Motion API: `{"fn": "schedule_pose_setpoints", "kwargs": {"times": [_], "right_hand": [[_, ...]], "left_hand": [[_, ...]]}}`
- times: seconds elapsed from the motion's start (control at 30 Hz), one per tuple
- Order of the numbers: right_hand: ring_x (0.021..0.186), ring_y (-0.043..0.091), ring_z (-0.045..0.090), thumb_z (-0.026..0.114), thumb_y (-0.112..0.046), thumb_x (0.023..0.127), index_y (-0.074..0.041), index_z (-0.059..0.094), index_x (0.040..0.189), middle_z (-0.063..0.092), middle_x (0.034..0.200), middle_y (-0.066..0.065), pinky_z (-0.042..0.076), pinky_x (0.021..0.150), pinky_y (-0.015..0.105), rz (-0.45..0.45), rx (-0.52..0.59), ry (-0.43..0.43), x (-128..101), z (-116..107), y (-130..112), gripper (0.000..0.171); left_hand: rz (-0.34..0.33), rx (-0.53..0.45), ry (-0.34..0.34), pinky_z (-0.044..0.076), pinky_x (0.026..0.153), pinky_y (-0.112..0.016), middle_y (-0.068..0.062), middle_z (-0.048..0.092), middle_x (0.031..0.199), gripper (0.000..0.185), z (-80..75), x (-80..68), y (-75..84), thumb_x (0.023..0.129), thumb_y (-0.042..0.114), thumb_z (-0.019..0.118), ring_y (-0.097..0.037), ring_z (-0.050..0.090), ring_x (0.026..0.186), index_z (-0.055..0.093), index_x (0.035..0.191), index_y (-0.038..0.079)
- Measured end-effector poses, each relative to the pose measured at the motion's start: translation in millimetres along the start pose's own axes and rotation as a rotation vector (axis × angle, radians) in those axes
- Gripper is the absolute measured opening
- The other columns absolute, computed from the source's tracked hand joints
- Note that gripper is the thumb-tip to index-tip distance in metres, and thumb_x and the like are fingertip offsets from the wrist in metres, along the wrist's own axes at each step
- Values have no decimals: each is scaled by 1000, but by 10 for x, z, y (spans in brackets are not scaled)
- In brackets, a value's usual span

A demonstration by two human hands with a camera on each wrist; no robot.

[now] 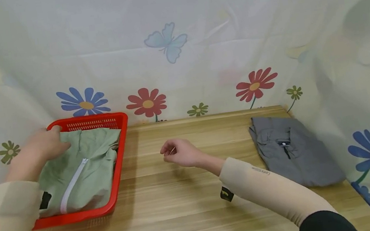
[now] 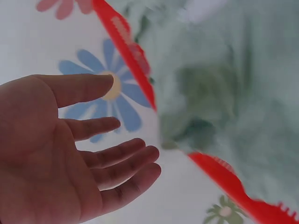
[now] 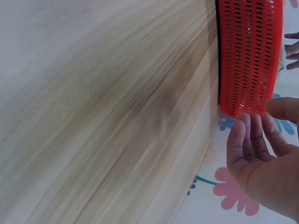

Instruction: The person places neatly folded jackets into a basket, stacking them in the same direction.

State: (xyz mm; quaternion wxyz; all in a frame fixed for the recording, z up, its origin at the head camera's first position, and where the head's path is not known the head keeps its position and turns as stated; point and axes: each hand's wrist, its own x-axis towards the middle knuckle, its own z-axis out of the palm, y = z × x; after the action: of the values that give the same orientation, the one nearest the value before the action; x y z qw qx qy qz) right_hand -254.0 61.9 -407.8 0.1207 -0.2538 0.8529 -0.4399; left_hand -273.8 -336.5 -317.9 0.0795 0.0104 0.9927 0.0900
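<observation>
A red plastic basket point(image 1: 119, 158) sits at the table's left and holds a folded light green jacket point(image 1: 84, 165) with a white zipper. My left hand point(image 1: 53, 143) is over the jacket's far left corner by the basket rim point(image 2: 126, 42). In the left wrist view this hand point(image 2: 93, 158) shows an open palm with straight fingers, holding nothing, beside the blurred green jacket point(image 2: 233, 93). My right hand point(image 1: 177, 152) hovers above the middle of the wooden table point(image 1: 190, 208), fingers loosely curled and empty. The right wrist view shows the same hand point(image 3: 261, 154) just short of the basket's perforated wall point(image 3: 247, 56).
A folded grey garment point(image 1: 291, 148) lies at the table's far right. A flower-printed curtain point(image 1: 177, 54) closes in the back and both sides. Bare wood point(image 3: 93, 116) stretches between the basket and the grey garment.
</observation>
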Motion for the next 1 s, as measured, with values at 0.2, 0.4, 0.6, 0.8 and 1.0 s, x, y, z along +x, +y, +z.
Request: {"fn": "schedule_pose_setpoints", "kwargs": {"times": [0.2, 0.4, 0.6, 0.8, 1.0], "right_hand": [[84, 16, 62, 69, -2, 95, -2, 69, 106, 66, 92, 2, 51, 74, 25, -95, -75, 0, -187, -119, 60, 11], [85, 17, 61, 68, -2, 96, -1, 68, 105, 66, 92, 3, 52, 74, 26, -160, -155, 14, -374, -249, 134, 10], [85, 15, 62, 68, -3, 96, -2, 69, 105, 67, 94, 3, 52, 71, 26, -169, -196, 76, -549, -405, 254, 9], [91, 20, 64, 66, -7, 99, -2, 68, 111, 68, 100, 5, 54, 74, 33, -108, -167, 138, -758, -616, 427, 13], [98, 24, 62, 63, -12, 103, -2, 66, 118, 67, 106, 7, 54, 80, 40, 13, -168, 213, -969, -828, 626, 18]], "left_hand": [[58, 2, 15, 38, 96, -76, -49, 29, 135, 75, -11, -93, 424, 97, 24, 63, -64, 34, 123, 27, 145, -20], [132, -14, 29, 40, 95, -76, -44, 33, 141, 76, 19, -173, 795, 97, 26, 65, -60, 36, 127, 29, 150, -16], [186, -55, 7, 37, 99, -76, -41, 33, 148, 76, 49, -245, 1055, 98, 29, 66, -58, 33, 134, 32, 153, -10], [227, -96, -6, 39, 98, -75, -37, 34, 152, 75, 105, -301, 1243, 98, 31, 67, -55, 33, 136, 34, 154, -5], [278, -119, 11, 40, 104, -68, -37, 34, 152, 71, 173, -372, 1433, 101, 30, 64, -53, 36, 136, 35, 154, -6]]}}
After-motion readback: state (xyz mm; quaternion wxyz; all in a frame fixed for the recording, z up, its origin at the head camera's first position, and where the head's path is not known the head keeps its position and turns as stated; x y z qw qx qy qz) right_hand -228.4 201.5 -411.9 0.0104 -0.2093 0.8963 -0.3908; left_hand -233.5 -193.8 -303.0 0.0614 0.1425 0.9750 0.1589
